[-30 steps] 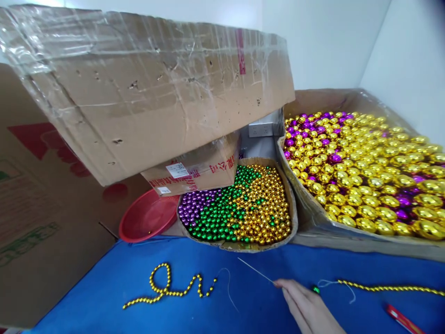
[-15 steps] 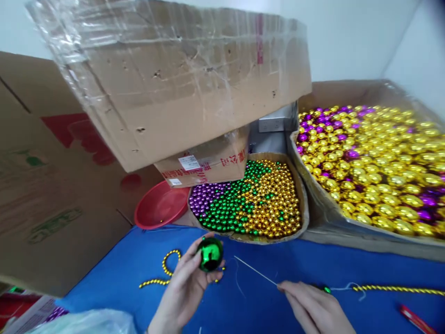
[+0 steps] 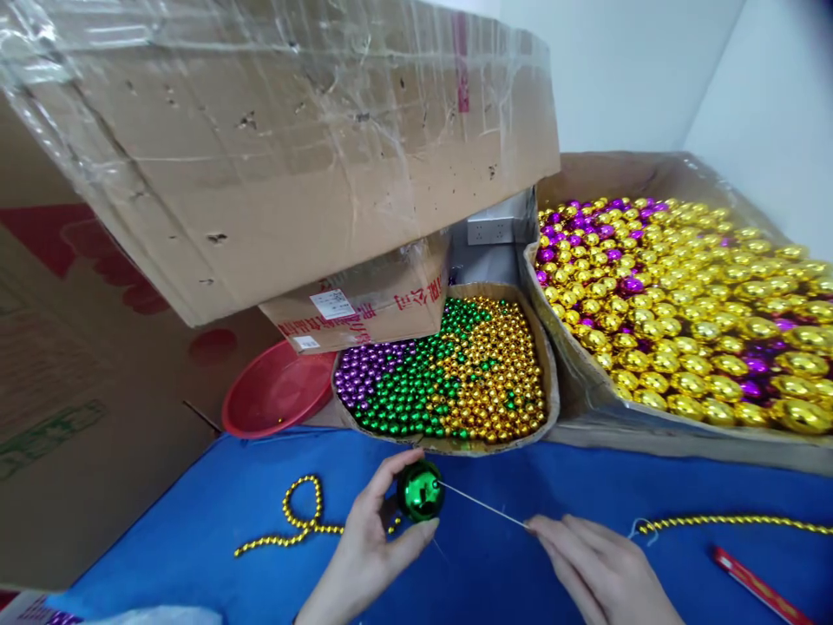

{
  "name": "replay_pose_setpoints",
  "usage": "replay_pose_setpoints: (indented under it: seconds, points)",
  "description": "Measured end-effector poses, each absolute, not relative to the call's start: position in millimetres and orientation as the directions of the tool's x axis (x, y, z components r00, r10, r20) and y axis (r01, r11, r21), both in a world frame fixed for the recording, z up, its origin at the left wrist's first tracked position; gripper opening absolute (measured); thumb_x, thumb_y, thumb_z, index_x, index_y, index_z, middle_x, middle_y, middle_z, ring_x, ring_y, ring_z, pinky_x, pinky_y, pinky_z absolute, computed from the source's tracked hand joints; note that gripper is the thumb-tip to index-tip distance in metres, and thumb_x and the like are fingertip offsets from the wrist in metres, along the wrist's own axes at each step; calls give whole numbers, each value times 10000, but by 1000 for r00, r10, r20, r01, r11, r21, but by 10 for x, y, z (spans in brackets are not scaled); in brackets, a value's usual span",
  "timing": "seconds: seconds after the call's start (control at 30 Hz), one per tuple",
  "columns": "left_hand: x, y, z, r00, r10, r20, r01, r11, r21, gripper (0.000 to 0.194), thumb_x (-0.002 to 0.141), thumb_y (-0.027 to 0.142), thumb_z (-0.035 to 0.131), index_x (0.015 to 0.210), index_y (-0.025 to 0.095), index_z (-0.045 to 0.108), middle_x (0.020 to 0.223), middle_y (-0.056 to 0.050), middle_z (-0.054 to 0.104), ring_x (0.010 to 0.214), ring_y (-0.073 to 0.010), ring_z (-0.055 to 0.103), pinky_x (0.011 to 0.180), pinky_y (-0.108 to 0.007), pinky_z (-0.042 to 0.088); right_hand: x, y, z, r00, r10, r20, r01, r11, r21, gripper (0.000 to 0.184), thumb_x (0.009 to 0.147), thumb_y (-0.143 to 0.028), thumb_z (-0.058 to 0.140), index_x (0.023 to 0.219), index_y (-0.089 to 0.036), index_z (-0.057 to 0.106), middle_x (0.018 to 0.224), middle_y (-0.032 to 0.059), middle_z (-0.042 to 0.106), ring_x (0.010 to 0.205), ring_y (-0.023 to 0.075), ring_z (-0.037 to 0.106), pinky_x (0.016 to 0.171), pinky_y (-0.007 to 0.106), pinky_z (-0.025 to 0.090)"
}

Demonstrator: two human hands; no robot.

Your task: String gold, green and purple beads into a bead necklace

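My left hand [image 3: 381,534] is closed around a large shiny green ball [image 3: 418,495], thumb below and fingers above. A thin, pale needle [image 3: 485,503] is pinched in my right hand [image 3: 595,560]; its far tip meets the hole on the ball's right side. How deep it goes in, I cannot tell. A fine thread hangs below the ball. Left of my left hand, a gold bead string [image 3: 303,525] lies looped on the blue cloth [image 3: 495,569]. Another gold bead string [image 3: 735,521], with pale thread at its end, lies beyond my right hand.
A carton [image 3: 550,408] of small purple, green and gold beads stands behind my hands. A larger box [image 3: 615,178] of gold and purple balls is at right. A red bowl [image 3: 244,412], stacked cardboard boxes [image 3: 312,174] and a red cutter-like object [image 3: 758,582] are around.
The green ball has turned in my left hand, so its hole faces right. Ball and needle tip, apart before, now meet. The camera view has shifted to the right.
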State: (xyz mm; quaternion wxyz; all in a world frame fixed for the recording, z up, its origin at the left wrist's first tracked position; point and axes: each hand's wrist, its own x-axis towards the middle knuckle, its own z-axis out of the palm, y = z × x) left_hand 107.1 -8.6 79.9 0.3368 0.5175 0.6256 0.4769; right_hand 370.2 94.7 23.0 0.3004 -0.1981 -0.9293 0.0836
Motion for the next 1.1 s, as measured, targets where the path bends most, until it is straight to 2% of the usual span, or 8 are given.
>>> replay_pose_setpoints:
  seconds: [0.17, 0.23, 0.3, 0.4, 0.53, 0.63, 0.87, 1.1]
  points:
    - [1011, -114, 825, -242, 967, 78, 381, 21, 924, 548, 720, 247, 707, 1205, 262, 452, 1203, -69, 544, 1041, -234, 550, 903, -351, 430, 3774, 987, 236, -771, 367, 521, 370, 923, -103, 299, 893, -135, 363, 1110, -191, 560, 663, 34, 604, 553, 185, 619, 507, 294, 511]
    - [1043, -102, 810, -212, 976, 55, 312, 14, 950, 566, 696, 252, 731, 1198, 256, 468, 1150, -63, 575, 1010, -231, 556, 881, -342, 431, 3743, 978, 218, -779, 362, 512, 379, 922, -77, 294, 898, -152, 367, 1108, -197, 567, 676, 37, 613, 566, 191, 628, 523, 303, 520]
    - [1132, -77, 774, -179, 983, 29, 153, -1, 988, 577, 687, 260, 739, 1202, 250, 477, 1096, -58, 599, 967, -219, 562, 838, -320, 439, 3667, 944, 190, -758, 396, 519, 377, 914, -148, 287, 907, -150, 356, 1078, -206, 579, 668, 36, 619, 600, 191, 645, 555, 295, 533]
    - [1334, -33, 706, -207, 978, 12, -100, -34, 994, 581, 668, 266, 752, 1191, 247, 499, 1070, -50, 603, 912, -190, 560, 759, -267, 442, 3540, 869, 154, -722, 464, 514, 311, 880, -358, 285, 933, -162, 323, 1016, -205, 593, 630, 23, 620, 639, 169, 667, 614, 251, 549]
    - [1545, 5, 646, -312, 950, -4, -251, -78, 965, 606, 620, 257, 783, 1163, 245, 517, 1093, -55, 578, 900, -181, 550, 738, -255, 438, 3499, 815, 113, -712, 522, 470, 243, 811, -532, 226, 952, -235, 368, 995, -201, 587, 773, 39, 693, 702, 138, 692, 678, 180, 550]
    - [1596, 20, 630, -331, 943, 30, -232, -112, 966, 604, 585, 240, 802, 1122, 243, 525, 1089, -59, 569, 900, -193, 547, 738, -270, 444, 3546, 824, 60, -702, 522, 484, 237, 812, -534, 198, 946, -232, 402, 1025, -209, 583, 867, 47, 715, 755, 141, 700, 701, 171, 549]
    - [1610, 17, 613, -301, 952, 50, -172, -106, 979, 594, 573, 247, 804, 1101, 231, 532, 1030, -65, 582, 866, -202, 548, 724, -285, 450, 3636, 850, -59, -687, 520, 508, 237, 820, -520, 197, 942, -250, 432, 1063, -223, 585, 901, 50, 725, 775, 153, 706, 728, 192, 555]
    - [1636, -14, 525, -232, 961, 153, -12, -160, 987, 632, 580, 218, 805, 1148, 263, 531, 1220, -85, 484, 1054, -274, 511, 825, -335, 446, 3660, 836, -97, -703, 531, 474, 254, 809, -530, 194, 929, -214, 442, 1071, -229, 574, 899, 48, 711, 798, 154, 696, 729, 205, 553]
